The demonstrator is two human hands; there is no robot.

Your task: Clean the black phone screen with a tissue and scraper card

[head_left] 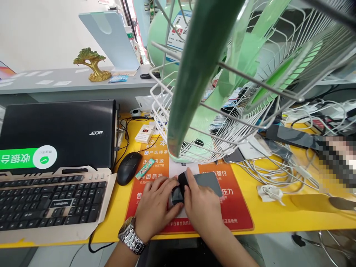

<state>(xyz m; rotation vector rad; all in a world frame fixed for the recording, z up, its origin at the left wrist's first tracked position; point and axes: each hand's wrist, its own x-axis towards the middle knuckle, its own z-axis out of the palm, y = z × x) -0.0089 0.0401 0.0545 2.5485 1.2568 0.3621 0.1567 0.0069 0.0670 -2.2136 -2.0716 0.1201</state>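
Note:
On a red and orange printed mat (236, 215) lies a dark grey smartphone (210, 181), flat and crosswise. My left hand (157, 202), with a metal watch (132, 235) at its wrist, grips the phone's left end, fingers on the far edge and thumb on the near side. My right hand (204, 204) rests over the phone's middle, thumb and forefinger pinched on a black flexible piece (183, 181) that bends up from the surface. I cannot tell whether this is film or cloth. Part of the phone is hidden under both hands.
A green fan (200, 137) with a white wire cage looms close above the mat. To the left are a black mouse (128, 168), a keyboard (52, 200) and a laptop (58, 133). A green packet (145, 168) lies beside the mouse. White cables (258, 176) tangle at right.

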